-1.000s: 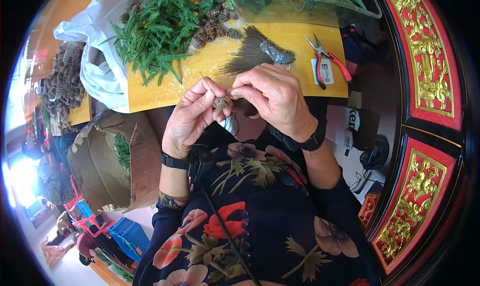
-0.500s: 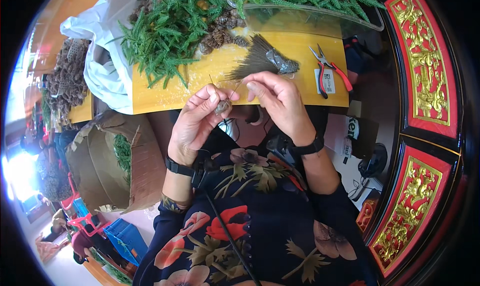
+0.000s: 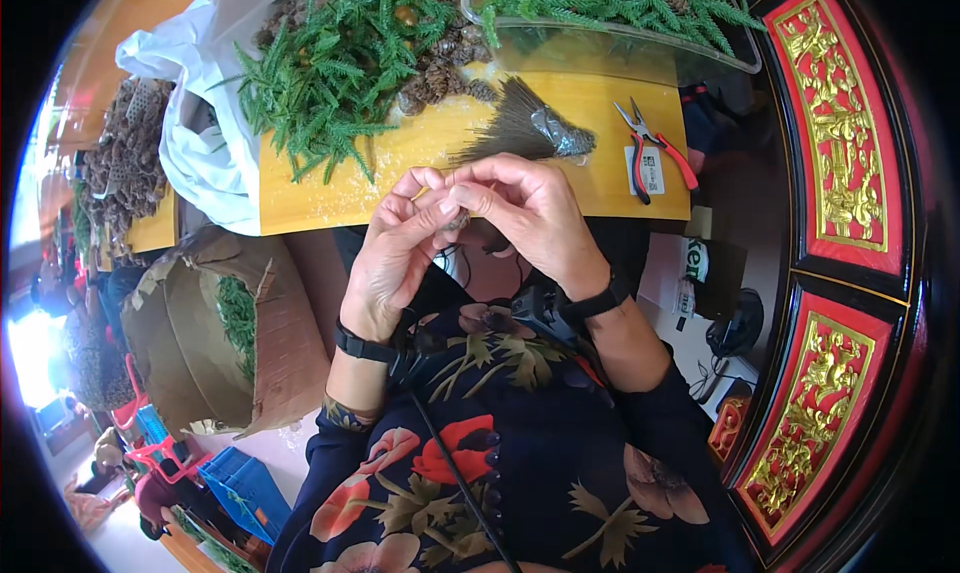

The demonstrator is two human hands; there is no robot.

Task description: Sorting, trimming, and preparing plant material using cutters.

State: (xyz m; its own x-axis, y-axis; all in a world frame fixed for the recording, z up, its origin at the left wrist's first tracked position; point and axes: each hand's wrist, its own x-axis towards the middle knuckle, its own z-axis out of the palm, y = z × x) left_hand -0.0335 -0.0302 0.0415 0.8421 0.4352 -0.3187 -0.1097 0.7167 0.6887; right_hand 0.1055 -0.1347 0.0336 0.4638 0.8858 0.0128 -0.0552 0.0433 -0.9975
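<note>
Both hands meet in front of me, just off the near edge of the yellow table (image 3: 420, 153). My left hand (image 3: 388, 258) is closed on a small brown pine cone (image 3: 458, 221), mostly hidden by fingers. My right hand (image 3: 548, 233) is pinched against the left fingertips at the cone; the thin wire seen there before is now hidden. Beyond them lies a fanned bundle of thin dark wires (image 3: 522, 123), wrapped in plastic at one end. Red-and-black needle-nose pliers (image 3: 650, 143) rest to the right on a white printed card (image 3: 652, 173).
Green artificial sprigs (image 3: 330, 83) and loose pine cones (image 3: 437, 79) are heaped at the back, beside a clear bin (image 3: 590, 38) of sprigs. Left are a white bag (image 3: 195, 148), an open cardboard box (image 3: 185, 338) and a blue crate (image 3: 248, 488). Carved red-gold panels (image 3: 840, 123) flank the right.
My right hand has moved left and closed in on the left hand, its fingertips now at the pine cone. The wire's upright end no longer shows.
</note>
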